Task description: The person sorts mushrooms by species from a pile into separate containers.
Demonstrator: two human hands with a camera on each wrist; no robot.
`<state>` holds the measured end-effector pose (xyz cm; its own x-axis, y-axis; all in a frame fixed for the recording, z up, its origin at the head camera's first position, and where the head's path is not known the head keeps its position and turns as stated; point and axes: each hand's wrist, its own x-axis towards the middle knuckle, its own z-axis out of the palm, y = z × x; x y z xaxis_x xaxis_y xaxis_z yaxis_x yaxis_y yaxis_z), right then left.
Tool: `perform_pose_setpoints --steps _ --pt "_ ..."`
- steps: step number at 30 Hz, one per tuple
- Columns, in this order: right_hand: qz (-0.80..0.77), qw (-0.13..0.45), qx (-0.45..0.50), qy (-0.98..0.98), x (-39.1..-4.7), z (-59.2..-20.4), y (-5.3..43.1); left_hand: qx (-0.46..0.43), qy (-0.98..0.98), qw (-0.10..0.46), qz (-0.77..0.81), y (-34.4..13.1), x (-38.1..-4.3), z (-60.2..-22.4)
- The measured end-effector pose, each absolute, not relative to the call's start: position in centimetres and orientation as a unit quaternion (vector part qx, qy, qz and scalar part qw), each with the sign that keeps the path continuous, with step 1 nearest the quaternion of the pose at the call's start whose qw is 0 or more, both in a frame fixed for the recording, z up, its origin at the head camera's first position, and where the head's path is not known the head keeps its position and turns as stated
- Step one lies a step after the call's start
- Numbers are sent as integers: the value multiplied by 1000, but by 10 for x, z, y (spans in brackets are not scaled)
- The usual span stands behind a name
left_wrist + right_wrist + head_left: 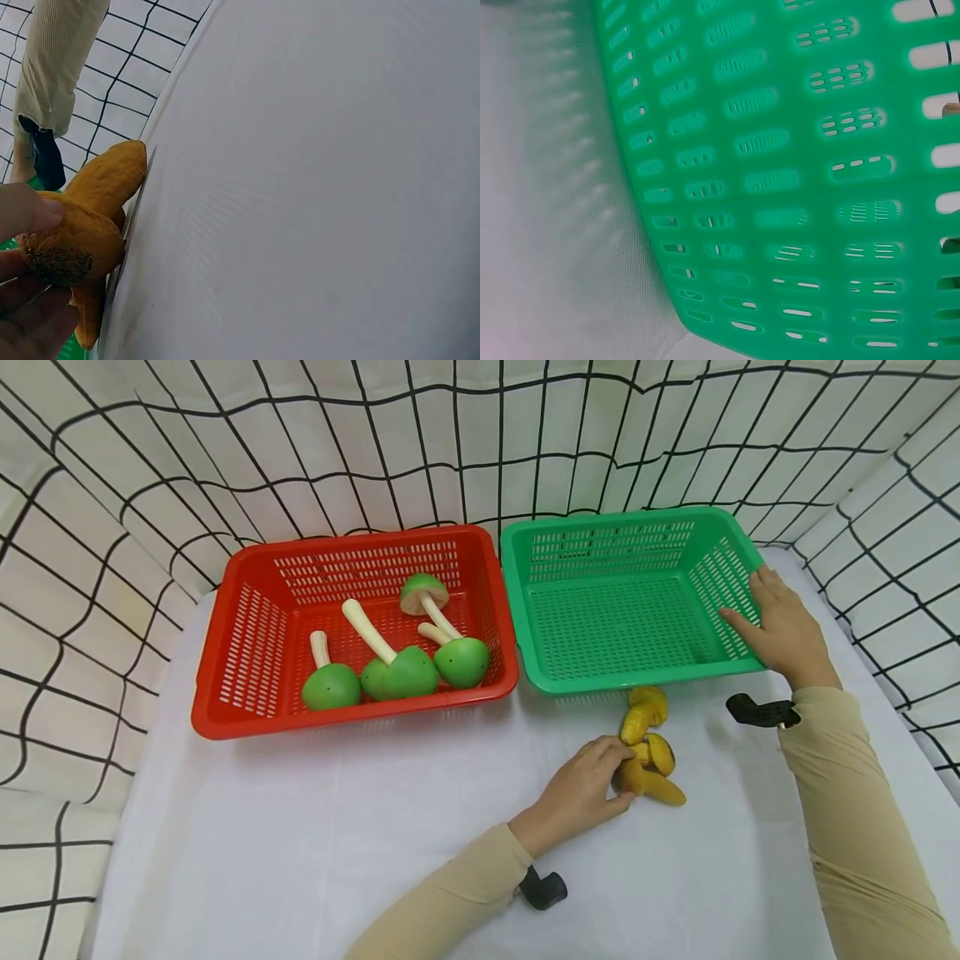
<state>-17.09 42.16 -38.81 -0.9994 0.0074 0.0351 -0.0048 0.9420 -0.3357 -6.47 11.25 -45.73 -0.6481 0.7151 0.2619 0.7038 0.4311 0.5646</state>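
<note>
At the table's middle right my left hand [581, 793] pinches a yellow mushroom [632, 777], thumb and fingertips at its rounded end. In the left wrist view that rounded end shows a dark speckled patch [60, 262]. Other yellow mushrooms lie right against it, one with a dark-edged cap [662, 753] and another [643, 712] close to the green basket's front. My right hand [791, 627] holds the right rim of the green basket [637, 678], its thumb on the inner side. The right wrist view is filled by the basket's slotted wall [780, 180].
To the left stands a red basket [352, 720] with several green-capped mushrooms [408, 672] lying in it. Its right side meets the green basket. A white cloth [300, 843] covers the table, and black-gridded white curtains [465, 435] rise behind and at the sides.
</note>
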Motion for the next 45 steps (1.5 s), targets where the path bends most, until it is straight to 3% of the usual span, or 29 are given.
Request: perform_pose_setpoints --steps 12,27,45 --pt "172 26 -4 -985 -170 -389 421 408 840 3 358 99 -70 -453" --pt "176 26 -3 -984 -171 -389 422 433 792 -64 425 88 -73 -441" --pt "180 27 -5 -983 -171 -389 422 415 778 -143 450 65 -97 -394"
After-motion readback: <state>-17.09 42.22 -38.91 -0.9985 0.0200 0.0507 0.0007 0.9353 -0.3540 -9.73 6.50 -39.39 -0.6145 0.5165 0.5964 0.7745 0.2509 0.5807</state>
